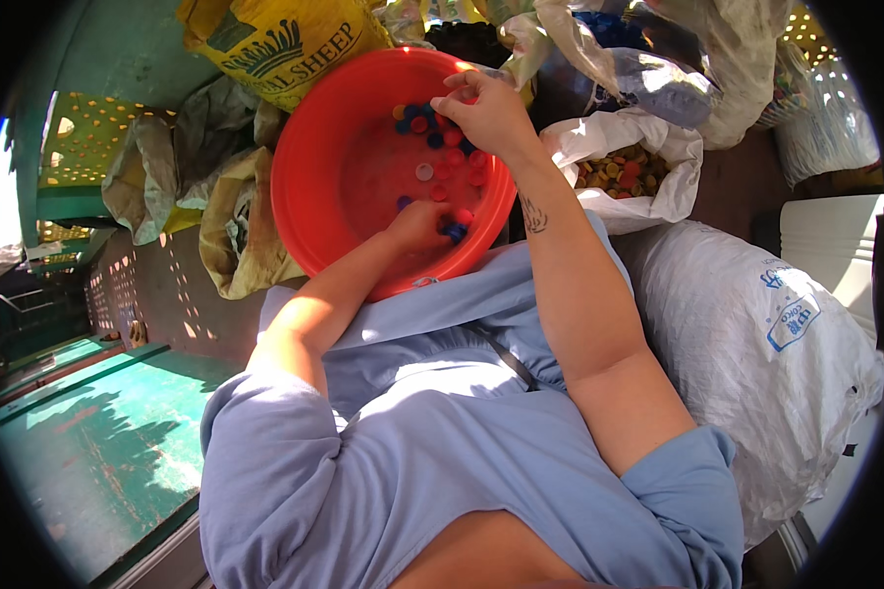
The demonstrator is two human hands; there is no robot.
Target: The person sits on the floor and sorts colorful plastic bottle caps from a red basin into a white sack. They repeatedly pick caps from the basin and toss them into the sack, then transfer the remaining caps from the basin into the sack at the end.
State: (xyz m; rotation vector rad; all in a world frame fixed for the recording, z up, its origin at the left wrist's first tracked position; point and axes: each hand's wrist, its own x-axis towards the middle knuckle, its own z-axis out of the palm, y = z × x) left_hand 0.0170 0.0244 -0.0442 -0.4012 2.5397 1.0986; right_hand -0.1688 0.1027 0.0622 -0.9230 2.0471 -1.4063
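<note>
A red plastic tub (317,191) sits before me against my lap. Loose plastic bottle caps lie on its floor: dark blue caps (435,139), red caps (442,171) and a pale translucent cap (424,171). Low inside the tub, my left hand (421,227) reaches among blue and red caps near the right wall; its fingertips are partly hidden, so a grip is unclear. My right hand (486,110) is over the tub's far right rim. Its thumb and fingers are apart, and nothing shows between them.
At the right, a white woven sack (678,177) holds yellow and orange caps (626,169). A bulging white sack (737,353) stands beside me. Beyond the tub are a yellow printed sack (295,44) and filled plastic bags (656,81). Open sacks (236,243) stand left.
</note>
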